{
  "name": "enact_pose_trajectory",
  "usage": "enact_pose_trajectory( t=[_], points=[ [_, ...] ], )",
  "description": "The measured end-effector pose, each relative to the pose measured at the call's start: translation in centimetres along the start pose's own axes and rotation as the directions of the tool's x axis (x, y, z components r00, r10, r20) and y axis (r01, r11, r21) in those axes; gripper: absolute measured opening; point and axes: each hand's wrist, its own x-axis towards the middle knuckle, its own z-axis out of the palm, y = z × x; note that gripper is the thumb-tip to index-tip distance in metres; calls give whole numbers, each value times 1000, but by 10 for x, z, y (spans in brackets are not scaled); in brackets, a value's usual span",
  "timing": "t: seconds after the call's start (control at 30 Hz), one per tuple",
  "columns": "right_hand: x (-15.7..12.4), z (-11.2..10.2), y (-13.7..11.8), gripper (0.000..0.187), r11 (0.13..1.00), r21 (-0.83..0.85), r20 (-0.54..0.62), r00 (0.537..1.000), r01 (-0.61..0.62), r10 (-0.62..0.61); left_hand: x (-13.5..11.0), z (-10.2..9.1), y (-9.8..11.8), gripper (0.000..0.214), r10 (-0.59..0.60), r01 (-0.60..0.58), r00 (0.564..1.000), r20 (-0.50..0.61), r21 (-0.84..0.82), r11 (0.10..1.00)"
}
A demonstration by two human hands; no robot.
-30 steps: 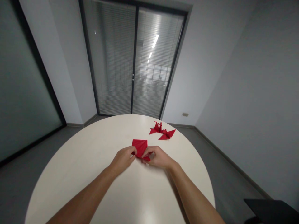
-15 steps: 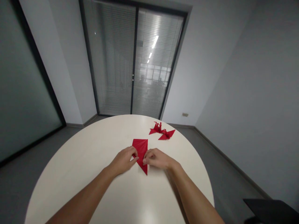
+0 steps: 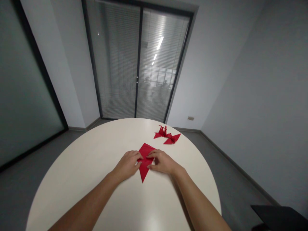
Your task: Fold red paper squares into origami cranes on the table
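A folded red paper (image 3: 145, 160), kite-shaped with its point toward me, lies flat on the round white table (image 3: 96, 166). My left hand (image 3: 128, 163) rests on its left edge with the fingers bent and pressing down. My right hand (image 3: 161, 161) lies on its right edge, fingers stretched over the paper. Both hands touch the paper and partly cover it.
Two finished red paper cranes (image 3: 167, 134) stand at the table's far right edge. Beyond the table is a glass door with blinds (image 3: 137, 64). A dark object (image 3: 281, 216) shows at the lower right corner.
The red paper has been unfolded and turned: its lower point now shows, aimed toward me, and its top has swung left. Both hands have shifted from pinching to pressing it flat.
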Motion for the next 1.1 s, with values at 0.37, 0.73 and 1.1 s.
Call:
enact_pose_trajectory(
  t=[0.37, 0.73, 1.1],
  points=[
    [0, 3, 9, 31, 991, -38, -119, 985, -131, 126, -5, -3, 1, 39, 81, -88, 991, 107, 65, 994],
    [-6, 13, 29, 69, 939, -124, -106, 945, -322, 310, -12, -1, -6, 52, 17, -30, 970, 241, 51, 998],
    [-7, 15, 33, 71, 954, 91, -193, 935, -285, 298, -15, -2, -16, 44, 23, -25, 971, 236, 2, 1000]
  ],
)
